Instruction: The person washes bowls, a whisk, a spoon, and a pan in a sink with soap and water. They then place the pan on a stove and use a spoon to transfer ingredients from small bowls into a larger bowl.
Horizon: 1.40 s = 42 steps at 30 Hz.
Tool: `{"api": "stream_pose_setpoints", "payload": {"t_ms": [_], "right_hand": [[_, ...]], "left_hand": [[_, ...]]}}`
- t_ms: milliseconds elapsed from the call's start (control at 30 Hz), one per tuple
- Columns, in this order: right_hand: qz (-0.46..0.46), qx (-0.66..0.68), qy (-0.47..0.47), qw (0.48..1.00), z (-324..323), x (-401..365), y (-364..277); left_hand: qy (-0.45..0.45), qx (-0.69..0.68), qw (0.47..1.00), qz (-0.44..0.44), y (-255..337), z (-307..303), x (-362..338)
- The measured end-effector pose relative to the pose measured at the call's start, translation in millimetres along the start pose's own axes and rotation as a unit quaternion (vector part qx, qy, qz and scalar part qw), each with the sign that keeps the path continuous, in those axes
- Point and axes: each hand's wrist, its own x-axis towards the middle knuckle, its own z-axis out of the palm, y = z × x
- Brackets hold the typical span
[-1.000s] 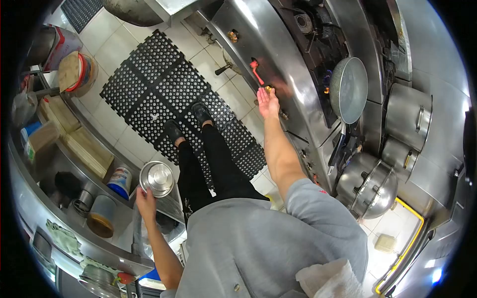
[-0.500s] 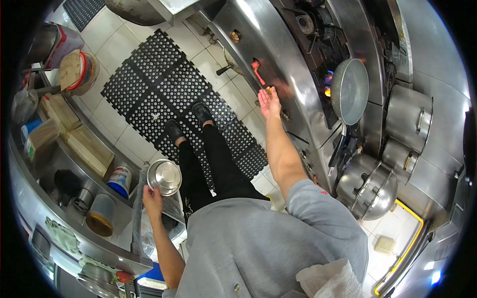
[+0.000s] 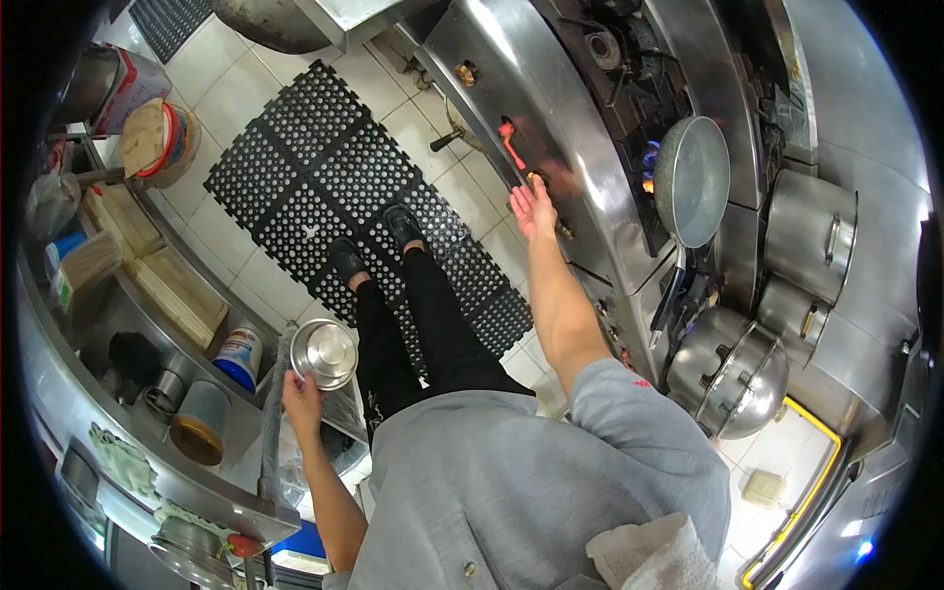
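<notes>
My left hand (image 3: pixel 301 395) grips the rim of a shiny round metal bowl (image 3: pixel 324 354), tilted so that its inside faces up at me. At the stove's front panel, my right hand (image 3: pixel 534 208) has its thumb and fingers at a small brass-coloured stove knob (image 3: pixel 533 179); the fingers partly hide it. Just beyond the knob is a red lever handle (image 3: pixel 510 146). On the burner sits a grey speckled frying pan (image 3: pixel 694 182), its black handle pointing toward me. A small burner flame (image 3: pixel 649 167) shows at the pan's left edge.
Pots (image 3: pixel 808 236) and a large lidded pan (image 3: pixel 728 372) stand right of the stove. At left, a steel counter (image 3: pixel 197 482) holds tubs and containers. A black perforated mat (image 3: pixel 324 167) lies underfoot on white tiles. A yellow pipe (image 3: pixel 821 482) runs along the floor at lower right.
The flame beside the frying pan has shrunk, with less yellow showing. My right hand has shifted slightly at the knob. The bowl stays in my left hand.
</notes>
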Motion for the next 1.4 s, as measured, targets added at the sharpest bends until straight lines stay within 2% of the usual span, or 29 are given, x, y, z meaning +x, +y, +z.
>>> {"api": "stream_pose_setpoints", "payload": {"t_ms": [33, 67, 133, 200, 267, 300, 367, 433, 467, 500, 533, 567, 600, 633, 700, 733, 833, 1067, 1167, 1200, 1300, 1400], "right_hand": [[0.0, -0.021, 0.0, 1.0, -5, -10, 0], [-0.029, -0.127, -0.016, 0.991, -12, -23, -1], [-0.089, -0.329, -0.05, 0.939, -21, -63, -5], [-0.221, -0.408, -0.141, 0.874, -45, -97, -20], [-0.362, -0.375, -0.106, 0.847, -58, -155, -64], [-0.392, -0.406, 0.063, 0.823, -76, -203, -119], [-0.558, -0.489, 0.215, 0.635, -139, -202, -160], [-0.481, -0.556, 0.348, 0.582, -178, -203, -172], [-0.472, -0.6, 0.318, 0.562, -231, -162, -165], [-0.385, -0.524, 0.257, 0.715, -236, -168, -169], [-0.286, -0.426, 0.182, 0.839, -231, -183, -179], [-0.178, -0.31, 0.094, 0.929, -227, -188, -185], [-0.237, -0.338, 0.122, 0.903, -243, -169, -186], [-0.26, -0.348, 0.108, 0.894, -245, -168, -193], [-0.224, -0.368, 0.097, 0.897, -250, -170, -203], [-0.218, -0.367, 0.099, 0.899, -253, -169, -205], [-0.212, -0.359, 0.1, 0.903, -257, -162, -211], [-0.213, -0.377, 0.128, 0.892, -282, -153, -227], [-0.191, -0.414, 0.102, 0.884, -292, -148, -235], [-0.219, -0.421, 0.11, 0.874, -290, -147, -235], [-0.202, -0.441, 0.115, 0.867, -290, -151, -240], [-0.294, -0.515, 0.195, 0.781, -287, -159, -238]], "left_hand": [[-0.001, 0.007, 1.0, -0.005, 1, -1, -2], [-0.002, 0.014, 1.0, -0.009, 3, -1, -4], [-0.008, 0.019, 1.0, -0.016, 7, -1, -6], [-0.008, 0.021, 1.0, -0.003, 17, -3, -11], [-0.013, 0.06, 0.997, 0.035, 6, -10, -6], [-0.022, 0.047, 0.998, 0.023, 20, -11, -5], [-0.037, 0.09, 0.994, 0.051, 30, -16, -2], [-0.037, 0.085, 0.992, 0.083, 56, -14, -8], [-0.038, 0.082, 0.991, 0.096, 68, -13, -9], [-0.048, 0.106, 0.988, 0.097, 74, -14, -6], [-0.057, 0.131, 0.985, 0.097, 80, -15, -2], [-0.063, 0.156, 0.981, 0.096, 85, -16, 3], [-0.046, 0.181, 0.972, 0.14, 100, -14, -4], [-0.045, 0.179, 0.974, 0.134, 106, -15, -4], [-0.048, 0.173, 0.976, 0.12, 112, -12, 4], [-0.052, 0.16, 0.976, 0.14, 105, -11, 14], [-0.082, 0.109, 0.982, 0.129, 102, -8, 22], [-0.089, 0.142, 0.975, 0.145, 98, -7, 27], [-0.092, 0.109, 0.98, 0.135, 91, -7, 27], [-0.091, 0.132, 0.98, 0.121, 91, -10, 27], [-0.092, 0.084, 0.988, 0.095, 86, -8, 26], [-0.085, 0.154, 0.98, 0.096, 88, -11, 26]]}}
